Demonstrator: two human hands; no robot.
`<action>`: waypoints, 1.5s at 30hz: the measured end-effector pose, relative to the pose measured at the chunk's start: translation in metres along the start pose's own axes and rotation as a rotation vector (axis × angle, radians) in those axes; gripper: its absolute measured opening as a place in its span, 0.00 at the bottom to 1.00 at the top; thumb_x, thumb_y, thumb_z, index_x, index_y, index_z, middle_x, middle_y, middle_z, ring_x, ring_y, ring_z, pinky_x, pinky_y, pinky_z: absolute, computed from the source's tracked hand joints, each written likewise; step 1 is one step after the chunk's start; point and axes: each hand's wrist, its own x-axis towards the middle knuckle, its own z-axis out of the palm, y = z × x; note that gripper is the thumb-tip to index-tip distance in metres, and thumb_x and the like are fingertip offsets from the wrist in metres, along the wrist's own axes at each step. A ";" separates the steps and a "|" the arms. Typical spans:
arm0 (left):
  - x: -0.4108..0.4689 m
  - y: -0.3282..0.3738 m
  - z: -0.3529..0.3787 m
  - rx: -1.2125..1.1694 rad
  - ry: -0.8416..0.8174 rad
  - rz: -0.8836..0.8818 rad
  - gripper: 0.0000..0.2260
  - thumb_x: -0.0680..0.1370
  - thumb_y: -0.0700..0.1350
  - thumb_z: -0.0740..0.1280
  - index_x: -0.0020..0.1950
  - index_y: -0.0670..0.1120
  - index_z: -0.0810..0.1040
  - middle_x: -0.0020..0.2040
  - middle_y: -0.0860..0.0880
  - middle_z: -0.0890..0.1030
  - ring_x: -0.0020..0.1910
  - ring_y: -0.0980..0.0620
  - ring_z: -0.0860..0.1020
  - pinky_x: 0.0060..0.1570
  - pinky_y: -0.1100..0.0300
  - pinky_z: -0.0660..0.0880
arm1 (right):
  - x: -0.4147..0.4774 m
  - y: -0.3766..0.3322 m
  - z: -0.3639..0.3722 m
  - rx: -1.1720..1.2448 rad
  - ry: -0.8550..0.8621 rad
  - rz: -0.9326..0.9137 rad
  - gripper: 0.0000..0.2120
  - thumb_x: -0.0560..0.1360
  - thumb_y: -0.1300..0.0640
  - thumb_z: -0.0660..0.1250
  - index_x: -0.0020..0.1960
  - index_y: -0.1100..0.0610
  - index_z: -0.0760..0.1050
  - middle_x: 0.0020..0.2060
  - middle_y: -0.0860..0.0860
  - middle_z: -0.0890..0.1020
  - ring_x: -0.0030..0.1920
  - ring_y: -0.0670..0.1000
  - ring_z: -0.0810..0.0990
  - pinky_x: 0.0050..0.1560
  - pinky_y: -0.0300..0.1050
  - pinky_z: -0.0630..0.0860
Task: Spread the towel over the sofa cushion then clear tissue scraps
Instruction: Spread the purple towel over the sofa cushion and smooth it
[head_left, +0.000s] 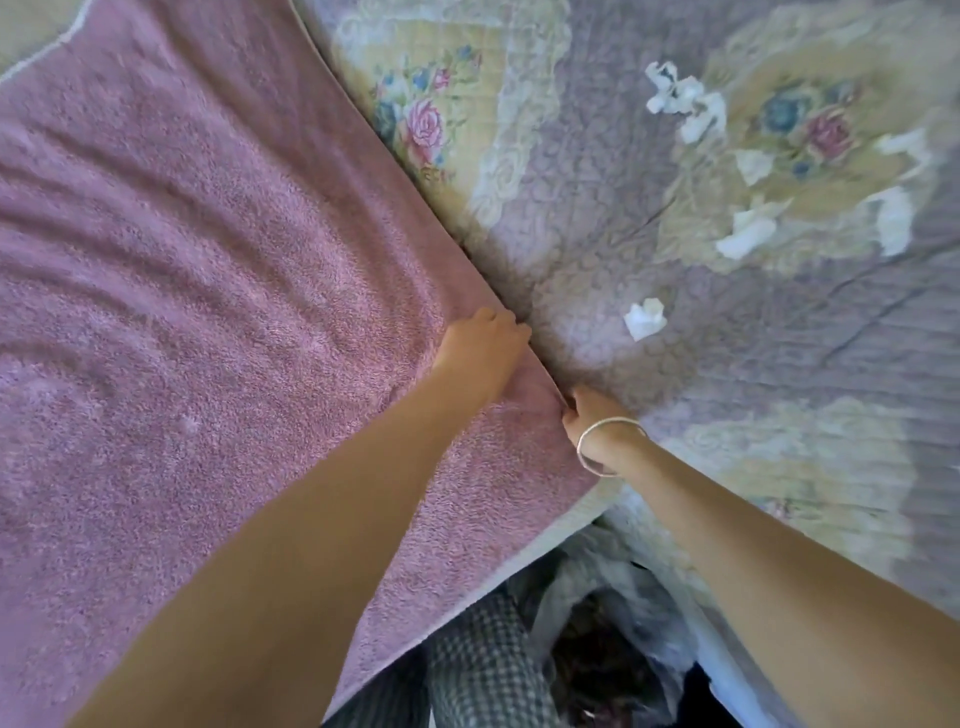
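A pink towel (208, 291) lies spread over the left sofa cushion, with shallow wrinkles fanning toward its right edge. My left hand (480, 345) rests on that edge at the gap between the two cushions, fingers curled down into the gap. My right hand (587, 415), a bangle on its wrist, pinches the towel's edge a little nearer to me. Several white tissue scraps lie on the right cushion's floral quilted cover (779, 364): one scrap (645, 318) close to my hands, others (685, 101) farther back.
A clear plastic bag (602, 613) with dark contents sits on the floor below the sofa's front edge. Checked trouser legs (483, 670) show at the bottom. The towel's front edge hangs over the cushion's front.
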 end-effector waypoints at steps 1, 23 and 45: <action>0.003 -0.002 0.002 -0.003 -0.020 -0.013 0.15 0.79 0.37 0.59 0.66 0.43 0.68 0.65 0.44 0.70 0.65 0.44 0.68 0.51 0.52 0.74 | 0.002 0.001 0.000 -0.003 -0.009 0.000 0.15 0.80 0.57 0.54 0.62 0.63 0.69 0.61 0.62 0.76 0.61 0.61 0.75 0.57 0.48 0.72; 0.006 0.016 0.042 0.010 -0.082 0.197 0.25 0.78 0.42 0.59 0.74 0.42 0.57 0.66 0.44 0.72 0.66 0.44 0.69 0.65 0.54 0.62 | -0.015 0.019 -0.008 -0.297 0.033 0.138 0.18 0.80 0.56 0.56 0.69 0.59 0.63 0.62 0.56 0.76 0.61 0.57 0.77 0.54 0.47 0.75; -0.003 -0.186 -0.018 -0.217 0.508 -0.419 0.14 0.69 0.42 0.55 0.42 0.42 0.79 0.42 0.44 0.82 0.39 0.43 0.80 0.34 0.56 0.77 | 0.066 -0.215 -0.101 -0.007 0.381 -0.441 0.14 0.79 0.60 0.55 0.62 0.59 0.72 0.61 0.59 0.76 0.59 0.60 0.76 0.57 0.50 0.73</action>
